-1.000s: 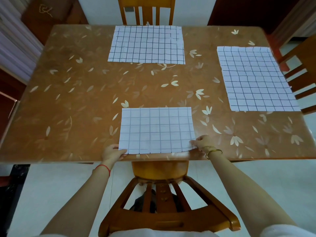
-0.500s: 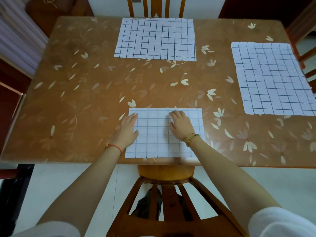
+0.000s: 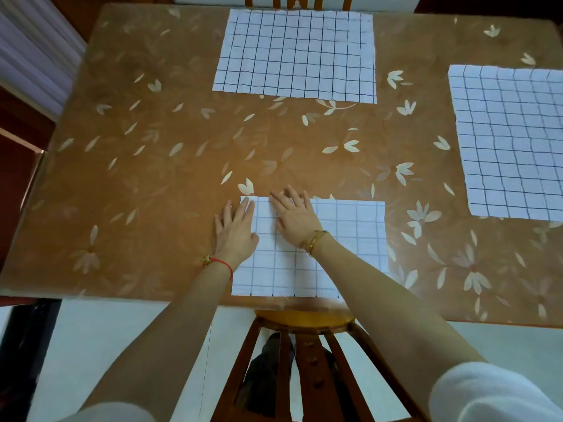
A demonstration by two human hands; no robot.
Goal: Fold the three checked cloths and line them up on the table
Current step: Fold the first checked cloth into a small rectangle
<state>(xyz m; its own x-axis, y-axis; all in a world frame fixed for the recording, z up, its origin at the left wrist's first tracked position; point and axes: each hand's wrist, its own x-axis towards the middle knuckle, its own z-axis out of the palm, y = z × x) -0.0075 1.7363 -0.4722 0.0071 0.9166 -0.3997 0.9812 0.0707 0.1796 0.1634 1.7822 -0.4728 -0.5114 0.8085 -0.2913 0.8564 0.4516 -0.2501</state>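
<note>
A: Position of the nearest checked cloth [image 3: 350, 239]?

B: Flat on the tabletop [image 3: 152, 178], right at its near edge, just beyond the top of a wooden chair [image 3: 304, 321]. Smaller in outline than the other two, with paler grid lines.

A: And the hands?

B: Both palm-down, fingers straight and a little spread, lying flat rather than gripping. First the left hand [image 3: 236, 229], across the cloth's left edge: thumb and forefinger on the fabric, outer fingers on the bare surface. Then the right hand [image 3: 297, 220], pressed on the cloth's left half, fingertips reaching its far edge. Side by side and close, with a strip of grid showing between them. Right half of the cloth uncovered, apart from the forearm crossing its near edge.

A: Anything on the wrists?

B: A red string [image 3: 224, 264] on the left, a gold bracelet [image 3: 313, 240] on the right. White sleeves [image 3: 487, 394] low in the view.

A: The other two cloths?

B: Spread open, well apart from the near one and from each other. First the far cloth [image 3: 295, 53], at the far edge in front of a second chair [image 3: 292, 1], with darker lines and slightly wavy edges. Then the right-side cloth [image 3: 511, 141], along the right edge — partly cut off at the border of the view. Between the three, brown surface patterned with pale petals.
</note>
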